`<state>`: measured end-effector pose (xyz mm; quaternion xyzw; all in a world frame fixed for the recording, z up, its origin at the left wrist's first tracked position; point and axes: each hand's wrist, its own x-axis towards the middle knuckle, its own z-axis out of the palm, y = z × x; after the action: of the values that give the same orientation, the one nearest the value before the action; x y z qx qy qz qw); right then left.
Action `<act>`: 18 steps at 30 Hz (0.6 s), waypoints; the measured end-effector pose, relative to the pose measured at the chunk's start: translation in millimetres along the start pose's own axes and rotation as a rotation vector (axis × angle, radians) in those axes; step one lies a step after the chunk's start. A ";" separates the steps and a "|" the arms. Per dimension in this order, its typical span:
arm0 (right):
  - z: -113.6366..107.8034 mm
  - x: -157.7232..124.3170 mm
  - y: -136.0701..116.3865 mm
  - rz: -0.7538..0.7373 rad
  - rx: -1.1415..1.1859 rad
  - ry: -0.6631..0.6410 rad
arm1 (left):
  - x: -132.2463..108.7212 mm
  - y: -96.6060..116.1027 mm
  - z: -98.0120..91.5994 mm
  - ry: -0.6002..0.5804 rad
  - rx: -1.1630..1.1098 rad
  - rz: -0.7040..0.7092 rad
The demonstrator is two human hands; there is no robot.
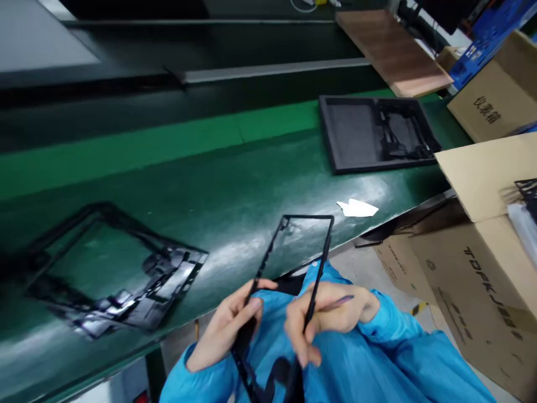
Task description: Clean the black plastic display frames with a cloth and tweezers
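my left grip (240,313) and right grip (333,309) hold the black frame (324,260). right of it lies a white scrap (358,209).

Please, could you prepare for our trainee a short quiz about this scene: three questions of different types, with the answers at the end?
1. True or false: the person's left grip and right grip both touch the thin black frame.

2. Which thing lies on the green bench, between the dark tray and the bench edge nearest the person?
a) wood-coloured board
b) white scrap
c) striped floor tape

3. Fill in the blank: a slim pen-like thing shows at the ____ grip.

Key:
1. True.
2. b
3. right
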<state>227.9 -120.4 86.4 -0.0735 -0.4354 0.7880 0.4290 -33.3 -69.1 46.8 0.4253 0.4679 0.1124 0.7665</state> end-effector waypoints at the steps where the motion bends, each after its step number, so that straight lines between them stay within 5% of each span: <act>1: -1.3 -5.1 0.1 -0.024 -0.045 0.098 | -4.3 5.1 -3.1 0.068 -0.125 0.030; 5: -8.7 -15.6 -7.4 -0.119 -0.203 0.355 | -8.6 35.7 0.0 0.210 -0.381 0.336; 9: -1.1 -7.6 -15.9 -0.081 -0.457 0.384 | -0.7 63.3 23.2 -0.031 -0.395 0.574; 13: 7.3 -13.4 -14.8 0.028 -0.541 0.369 | -6.8 72.0 41.8 -0.085 -0.559 0.718; 16: 0.8 -9.0 -16.9 0.104 -0.549 0.269 | -21.8 69.3 46.7 -0.180 -0.638 0.751; 18: -1.9 6.0 -21.0 0.084 -0.548 0.351 | -31.8 67.4 48.4 -0.266 -0.662 0.711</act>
<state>237.9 -109.5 102.6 -0.3389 -0.5473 0.6336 0.4290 4.2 -72.4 127.3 0.3030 0.1315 0.4537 0.8277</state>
